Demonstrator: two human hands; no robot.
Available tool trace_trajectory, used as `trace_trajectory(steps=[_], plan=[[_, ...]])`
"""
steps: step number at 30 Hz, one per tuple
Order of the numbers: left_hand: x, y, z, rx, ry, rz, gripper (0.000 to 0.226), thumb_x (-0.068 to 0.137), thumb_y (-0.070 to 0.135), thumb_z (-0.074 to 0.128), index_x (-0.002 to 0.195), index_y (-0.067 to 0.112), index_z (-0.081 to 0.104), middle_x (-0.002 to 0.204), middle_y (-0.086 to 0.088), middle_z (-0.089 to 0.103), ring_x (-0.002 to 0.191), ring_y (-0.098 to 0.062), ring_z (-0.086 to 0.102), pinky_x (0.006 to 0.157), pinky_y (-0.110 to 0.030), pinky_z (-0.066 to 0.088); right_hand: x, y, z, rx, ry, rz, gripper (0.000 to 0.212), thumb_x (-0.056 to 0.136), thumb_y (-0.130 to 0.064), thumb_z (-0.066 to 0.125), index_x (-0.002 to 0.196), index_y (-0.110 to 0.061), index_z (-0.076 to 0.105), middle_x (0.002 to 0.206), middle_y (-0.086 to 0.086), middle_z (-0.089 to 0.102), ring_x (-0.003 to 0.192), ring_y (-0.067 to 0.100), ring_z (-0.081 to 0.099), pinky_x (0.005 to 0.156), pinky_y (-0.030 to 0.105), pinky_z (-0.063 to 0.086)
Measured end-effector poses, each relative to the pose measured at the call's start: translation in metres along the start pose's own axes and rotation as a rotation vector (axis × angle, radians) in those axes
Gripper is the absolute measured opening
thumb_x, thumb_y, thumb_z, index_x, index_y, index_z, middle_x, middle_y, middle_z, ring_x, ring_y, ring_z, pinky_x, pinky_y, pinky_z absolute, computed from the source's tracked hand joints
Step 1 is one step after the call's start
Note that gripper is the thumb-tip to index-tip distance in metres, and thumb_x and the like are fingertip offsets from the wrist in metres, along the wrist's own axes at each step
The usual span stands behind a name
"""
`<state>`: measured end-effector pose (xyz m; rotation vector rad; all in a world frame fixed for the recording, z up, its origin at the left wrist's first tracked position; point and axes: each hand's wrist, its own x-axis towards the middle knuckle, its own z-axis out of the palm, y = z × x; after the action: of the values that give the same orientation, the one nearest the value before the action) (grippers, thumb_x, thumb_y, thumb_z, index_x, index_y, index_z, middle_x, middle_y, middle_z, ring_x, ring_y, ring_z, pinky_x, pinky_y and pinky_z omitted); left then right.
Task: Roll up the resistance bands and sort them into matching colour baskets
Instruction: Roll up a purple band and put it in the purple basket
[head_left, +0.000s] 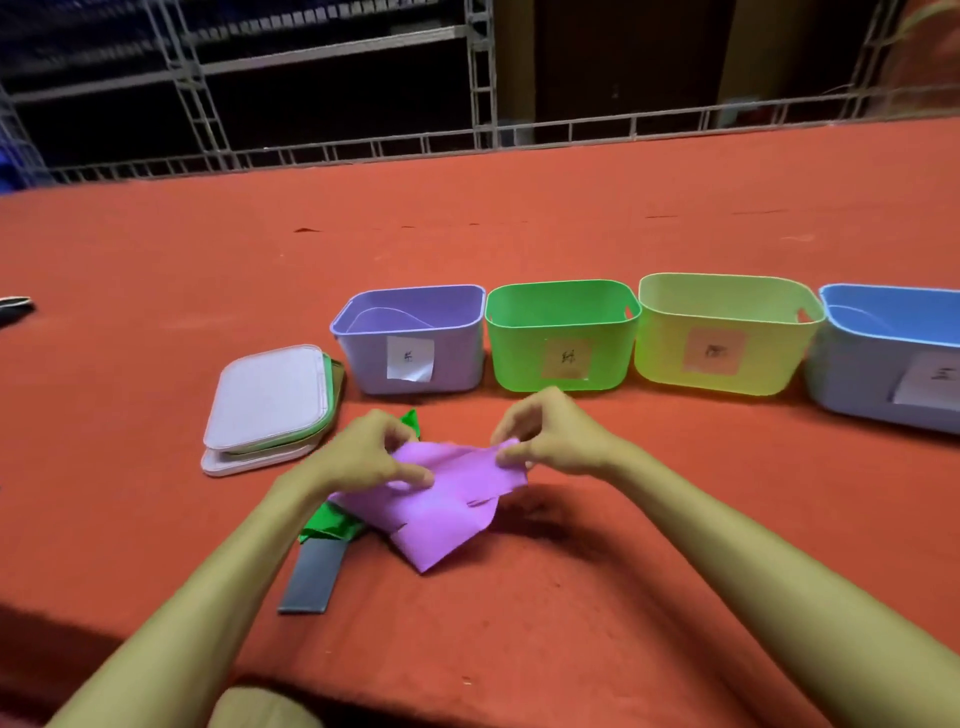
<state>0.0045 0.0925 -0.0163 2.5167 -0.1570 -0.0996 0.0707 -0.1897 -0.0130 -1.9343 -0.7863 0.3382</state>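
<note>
The purple band (447, 499) was held between the two hands, its far edge lifted and its near corner drooping onto the red table (571, 218). The left hand (369, 452) pinched the band's left edge between thumb and fingers, and the right hand (550, 431) pinched its right corner the same way, probably to pull the sheet flat so a roll could be started. It was not yet rolled.

Under the left hand and wrist lay a crumpled green band (332, 525), with a grey band (311, 577) flat beside that forearm, both likely waiting their turn. Just beyond the hands stood a row of labelled baskets: the purple basket (457, 358) ahead of the left hand, the green basket (514, 358) ahead of the right, then the yellow basket (769, 358) and blue basket (841, 379) further right. This put the matching basket within easy reach. A stack of lids (270, 400) lay left of the left hand.
</note>
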Motion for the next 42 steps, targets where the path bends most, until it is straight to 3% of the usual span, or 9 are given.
trace_trajectory(steps=[6,11,16,18,22,28,33,39,42], plan=[[0.020,0.003,-0.018,-0.094,-0.087,0.001,0.051,0.066,0.045,0.091,0.073,0.002,0.063,0.066,-0.015,0.061,0.066,-0.016,0.051,0.065,-0.035,0.043,-0.021,-0.017,-0.061,-0.010,0.153,-0.111,0.010,0.086,0.002,0.078,0.082,-0.006,0.078,0.068,0.004,0.072,0.061,0.009,0.063,0.056,0.024,0.052],[0.019,0.002,-0.014,-0.313,0.067,-0.113,0.028,0.085,0.021,0.085,0.072,0.004,0.067,0.064,-0.002,0.057,0.065,-0.012,0.050,0.058,-0.023,0.041,-0.045,-0.022,-0.103,0.098,0.294,-0.147,0.003,0.090,0.002,0.075,0.092,0.002,0.076,0.079,0.009,0.075,0.068,0.009,0.067,0.058,0.024,0.055],[0.016,-0.022,-0.009,-0.171,0.333,-0.474,0.043,0.043,0.037,0.080,0.070,0.010,0.063,0.063,-0.005,0.059,0.066,-0.022,0.053,0.061,-0.033,0.040,-0.067,-0.030,-0.137,0.209,0.404,-0.161,0.009,0.089,0.001,0.076,0.090,-0.008,0.076,0.077,0.005,0.074,0.067,0.011,0.067,0.055,0.023,0.055],[0.016,-0.015,-0.003,-0.007,0.401,-0.577,0.055,0.043,0.034,0.079,0.088,0.006,0.064,0.089,-0.016,0.069,0.083,-0.032,0.063,0.072,-0.039,0.048,-0.074,-0.038,-0.147,0.189,0.428,-0.183,0.009,0.088,0.001,0.076,0.088,-0.007,0.076,0.076,0.012,0.071,0.064,0.013,0.063,0.053,0.024,0.052],[0.027,0.054,0.029,-0.022,0.656,-0.149,0.040,0.083,0.033,0.083,0.113,0.011,0.069,0.111,-0.010,0.074,0.108,-0.031,0.068,0.094,-0.046,0.052,-0.087,-0.058,-0.161,0.122,0.433,-0.237,0.008,0.086,0.001,0.079,0.093,0.003,0.076,0.088,0.030,0.072,0.075,0.022,0.064,0.062,0.030,0.052],[0.021,0.208,0.120,-0.620,-0.038,0.276,0.083,0.064,0.058,0.086,0.136,0.029,0.056,0.127,0.012,0.070,0.120,0.000,0.063,0.103,-0.024,0.047,-0.105,-0.090,-0.179,0.049,0.523,-0.254,0.022,0.074,-0.003,0.091,0.087,-0.005,0.073,0.081,0.020,0.075,0.073,0.017,0.068,0.066,0.028,0.055],[0.015,0.241,0.190,-0.792,-0.073,0.151,0.043,0.077,0.040,0.086,0.099,0.005,0.076,0.092,-0.011,0.079,0.084,-0.019,0.072,0.079,-0.047,0.060,-0.119,-0.100,-0.212,0.035,0.609,-0.205,0.030,0.068,-0.004,0.094,0.086,-0.009,0.070,0.075,0.018,0.074,0.069,0.021,0.067,0.066,0.031,0.054],[-0.021,0.230,0.208,-0.873,-0.152,0.020,0.020,0.085,0.031,0.084,0.083,0.013,0.076,0.066,-0.005,0.067,0.053,-0.014,0.049,0.051,-0.021,0.042,-0.127,-0.060,-0.255,0.120,0.585,-0.029,0.015,0.076,-0.004,0.087,0.081,-0.008,0.073,0.068,0.001,0.072,0.064,0.007,0.065,0.059,0.019,0.052],[-0.035,0.224,0.211,-0.895,-0.115,0.002,0.034,0.072,0.043,0.087,0.082,0.012,0.080,0.062,-0.011,0.070,0.043,-0.015,0.051,0.042,-0.020,0.038,-0.123,-0.015,-0.257,0.198,0.544,0.103,0.008,0.083,-0.005,0.082,0.087,-0.006,0.075,0.073,-0.001,0.072,0.070,0.005,0.066,0.063,0.020,0.054]])
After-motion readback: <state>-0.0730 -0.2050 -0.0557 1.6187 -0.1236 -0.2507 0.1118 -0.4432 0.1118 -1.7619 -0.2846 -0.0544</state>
